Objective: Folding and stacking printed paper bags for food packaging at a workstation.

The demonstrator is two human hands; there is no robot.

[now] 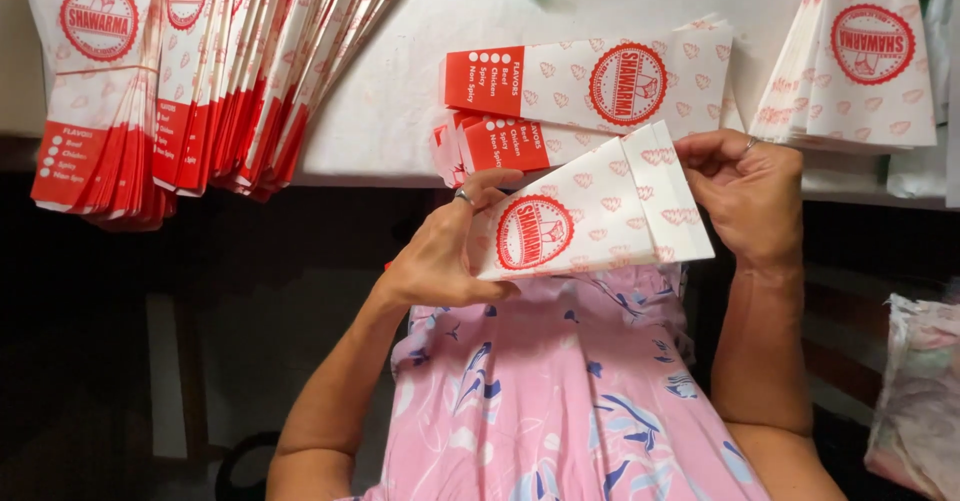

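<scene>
A: Bench (400,111) first — white top, running across the upper half. Biggest lot on it?

B: Fanned stack of flat paper pouches (200,71) at ten o'clock, white with red bands at the lower ends and round red seals, overhanging the bench edge. Second, squarer stack (860,61) at two o'clock, white faces up, red seal showing.

A: And centre?

B: Small pile of pouches (590,91) at twelve o'clock, lying sideways, red band to the left, seal to the right. Just below it, touching nothing on the bench, the pouch in hand (590,211).

A: Who holds it?

B: Both. Left hand (440,261) has its grip closed on the sealed, narrower end, thumb on top over the pouch's edge. Right hand (745,196) pinches the wide end, fingers clamped on the folded flap. Pouch is held above the lap, over a pink flowered dress (570,391), tilted, wide end toward three o'clock.

A: Step, as you judge it?

B: Looks like the end flap is being creased down. Next would want the fold pressed flat, straight along its line.

A: Anything else?

B: Crumpled plastic bag (915,391) at four o'clock.
</scene>
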